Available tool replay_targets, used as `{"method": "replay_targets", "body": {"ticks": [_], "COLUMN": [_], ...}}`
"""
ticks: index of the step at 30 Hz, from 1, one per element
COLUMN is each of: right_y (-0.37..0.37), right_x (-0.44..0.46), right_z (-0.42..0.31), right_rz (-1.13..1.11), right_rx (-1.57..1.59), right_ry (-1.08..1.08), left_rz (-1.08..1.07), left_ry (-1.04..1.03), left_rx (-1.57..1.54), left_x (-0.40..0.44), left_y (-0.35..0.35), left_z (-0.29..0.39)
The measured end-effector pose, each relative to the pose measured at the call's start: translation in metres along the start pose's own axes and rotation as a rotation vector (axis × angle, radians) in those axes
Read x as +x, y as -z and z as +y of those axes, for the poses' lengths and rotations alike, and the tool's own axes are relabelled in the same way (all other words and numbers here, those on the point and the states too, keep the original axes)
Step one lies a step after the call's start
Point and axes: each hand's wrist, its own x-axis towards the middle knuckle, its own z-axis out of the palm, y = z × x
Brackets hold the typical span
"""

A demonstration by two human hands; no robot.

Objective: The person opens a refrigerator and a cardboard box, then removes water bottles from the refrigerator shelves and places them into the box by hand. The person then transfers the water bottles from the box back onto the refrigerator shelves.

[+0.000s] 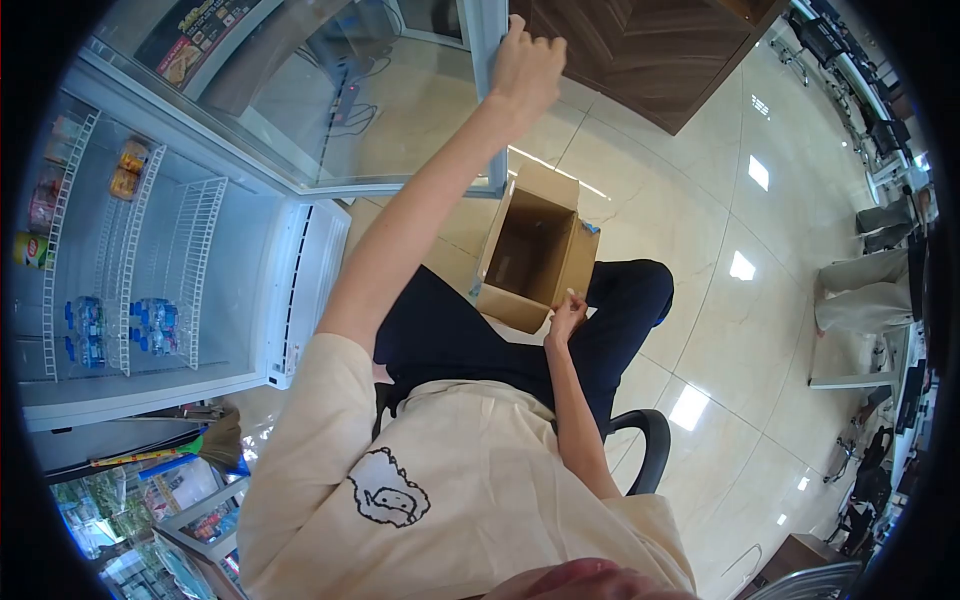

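My left hand (527, 65) is closed round the outer edge of the glass fridge door (490, 120), which stands swung open with my arm stretched out to it. My right hand (568, 316) pinches the near rim of an open cardboard box (530, 245) between my knees. The box's flaps are spread and its brown inside shows; I cannot tell whether it rests on the floor. To the left the fridge (235, 270) stands open, with white wire shelves (195, 265) carrying small water bottles (155, 326), orange-coloured packs (130, 168) and a green container (31, 250).
A dark wooden cabinet (640, 50) stands beyond the door. Shiny floor tiles (690, 300) stretch to the right, where a seated person's light trousers (865, 295) show by a row of desks. My chair's armrest (650, 450) is at my right. A broom (222, 440) leans behind the fridge.
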Motion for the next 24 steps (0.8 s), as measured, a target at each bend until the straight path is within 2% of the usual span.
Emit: {"method": "replay_targets", "body": {"ticks": [1,3,4,5,8,10,12,14,16,18,20,21,24], "right_y": [0.000,-0.001,-0.005,-0.001,-0.001,-0.005,-0.008,-0.010,-0.016,-0.024,-0.033,-0.038,-0.060], "right_x": [0.000,-0.008,-0.016,-0.048,-0.057,-0.057,-0.050,-0.050,-0.048,-0.040,-0.051,-0.053,-0.059], "right_z": [0.005,0.010,0.006,-0.047,-0.053,-0.054,-0.049,-0.049,-0.032,-0.004,0.001,-0.004,0.002], "right_rz": [-0.020,-0.010,-0.004,-0.145,-0.222,-0.305,-0.418,-0.532,-0.606,-0.714,-0.803,-0.839,-0.928], "right_rx": [-0.118,-0.222,-0.273,-0.089,-0.409,-0.422,-0.402,-0.489,-0.531,-0.523,-0.451,-0.511,-0.494], "right_ry": [0.067,0.397,0.563,0.371,0.329,0.300,0.272,0.229,0.173,0.232,0.251,0.241,0.141], "left_rz": [0.008,0.028,0.069,0.110,0.177,0.065,-0.098,-0.199,-0.319,-0.595,-0.700,-0.589,-0.501], "left_ry": [-0.052,-0.155,-0.168,-0.181,-0.110,0.089,0.258,0.416,0.411,0.181,0.510,0.448,0.583], "left_rx": [0.075,0.229,0.158,0.088,-0.154,-0.466,-0.539,-0.487,-0.462,-0.327,-0.606,-0.558,-0.599], "left_x": [-0.003,-0.016,-0.026,-0.038,-0.097,-0.155,-0.227,-0.325,-0.408,-0.465,-0.464,-0.474,-0.476], "left_y": [-0.012,-0.039,-0.048,-0.055,-0.086,-0.087,-0.104,-0.140,-0.116,-0.105,-0.072,-0.069,-0.062], "left_z": [-0.005,-0.019,-0.024,-0.028,-0.022,-0.005,0.008,0.037,0.064,0.093,0.115,0.120,0.107]}}
